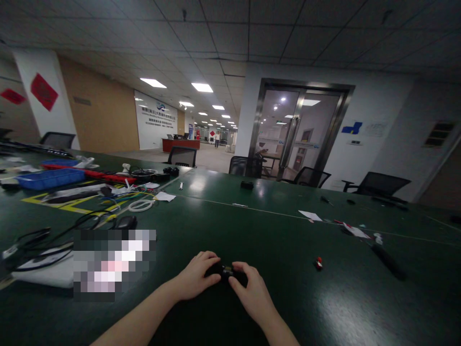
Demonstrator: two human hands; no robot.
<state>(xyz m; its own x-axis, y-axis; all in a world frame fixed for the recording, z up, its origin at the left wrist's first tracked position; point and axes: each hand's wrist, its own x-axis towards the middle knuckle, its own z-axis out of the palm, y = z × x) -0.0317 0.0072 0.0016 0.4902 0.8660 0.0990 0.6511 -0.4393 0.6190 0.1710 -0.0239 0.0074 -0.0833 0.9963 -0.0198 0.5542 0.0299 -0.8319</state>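
Observation:
A small dark object (227, 271), black with a shiny lighter middle, lies low over the green table between my two hands; its exact kind is too small to make out. My left hand (199, 271) closes thumb and forefinger on its left end. From the other side, my right hand (249, 284) pinches the right end. The fingers cover both ends, so only the middle shows. To the right of my hands sits a small red and silver piece (318, 263).
At left are a blurred-out patch (118, 264), a black mouse (127, 222), tangled cables (90, 223) and a blue tray (50, 178). A dark-handled tool (387, 261) and papers (309, 215) lie to the right. Chairs (246, 166) line the far edge.

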